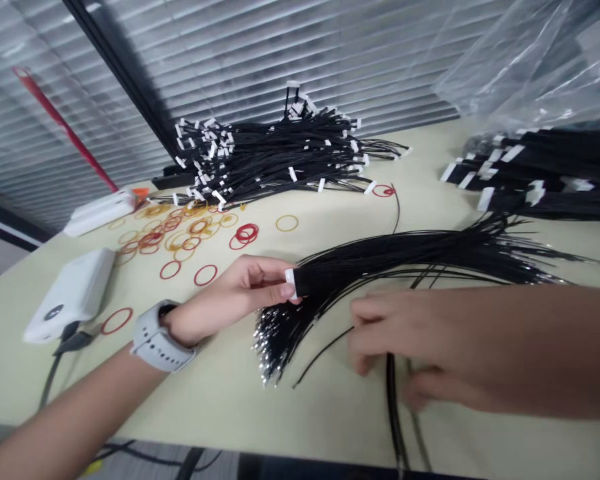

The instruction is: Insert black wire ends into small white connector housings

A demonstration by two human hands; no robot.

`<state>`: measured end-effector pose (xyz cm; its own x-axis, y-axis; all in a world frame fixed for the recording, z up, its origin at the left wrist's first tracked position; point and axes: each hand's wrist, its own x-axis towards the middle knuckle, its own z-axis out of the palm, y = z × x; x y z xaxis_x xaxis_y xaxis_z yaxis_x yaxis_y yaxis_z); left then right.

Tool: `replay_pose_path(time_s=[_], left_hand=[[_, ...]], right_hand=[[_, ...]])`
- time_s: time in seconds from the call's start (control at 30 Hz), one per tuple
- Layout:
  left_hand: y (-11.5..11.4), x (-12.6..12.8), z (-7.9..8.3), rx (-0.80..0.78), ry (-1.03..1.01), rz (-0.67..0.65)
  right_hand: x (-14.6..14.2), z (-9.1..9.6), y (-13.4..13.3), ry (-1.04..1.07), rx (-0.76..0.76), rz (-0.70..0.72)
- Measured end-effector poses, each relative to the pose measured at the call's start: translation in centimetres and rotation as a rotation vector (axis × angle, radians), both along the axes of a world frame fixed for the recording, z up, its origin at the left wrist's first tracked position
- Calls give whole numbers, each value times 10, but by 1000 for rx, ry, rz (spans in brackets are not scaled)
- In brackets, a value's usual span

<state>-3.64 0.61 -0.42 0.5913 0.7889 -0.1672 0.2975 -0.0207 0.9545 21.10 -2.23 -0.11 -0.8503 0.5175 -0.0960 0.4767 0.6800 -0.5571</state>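
My left hand [265, 283], with a grey watch on its wrist, pinches a white connector [291, 284] between thumb and fingers. Black wires run from this connector to the right, over a loose bundle of black wires [380, 257] with shiny metal tips. My right hand [400, 333] is above the table right of it, blurred by motion with its fingers curled. Black strands [393, 407] come out from under the right hand and hang toward the front edge; whether its fingers grip them is unclear.
Behind lies a heap of black cables with white connectors [280, 157]. More bundled cables [545, 167] lie at the right under clear plastic [530, 73]. Red and yellow rubber bands [180, 233] are scattered left. Two white devices [73, 293] stand at the left, the nearer with a cable.
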Motion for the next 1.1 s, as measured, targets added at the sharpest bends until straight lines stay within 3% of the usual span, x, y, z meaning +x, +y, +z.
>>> replay_pose_path(time_s=[0.1, 0.2, 0.27, 0.4, 0.5, 0.77, 0.93, 1.1], left_hand=[[0, 0, 1, -14, -14, 5], [-1, 0, 1, -19, -10, 16], [-1, 0, 0, -32, -12, 25], [0, -2, -3, -67, -41, 45], [0, -3, -4, -69, -45, 74], [-3, -2, -2, -66, -39, 72], [-3, -1, -1, -100, -38, 105], [-2, -2, -2, -84, -26, 108]], right_hand=[[-12, -6, 4, -19, -100, 60], [-19, -10, 3, 25, -80, 8], [-21, -16, 0, 78, 27, 2], [-25, -33, -6, 126, 394, -64], [-29, -38, -6, 153, 504, -159], [-34, -32, 0, 332, 446, -393], [-35, -26, 2, 288, 255, -562], [-34, -25, 5, 322, 240, -611]])
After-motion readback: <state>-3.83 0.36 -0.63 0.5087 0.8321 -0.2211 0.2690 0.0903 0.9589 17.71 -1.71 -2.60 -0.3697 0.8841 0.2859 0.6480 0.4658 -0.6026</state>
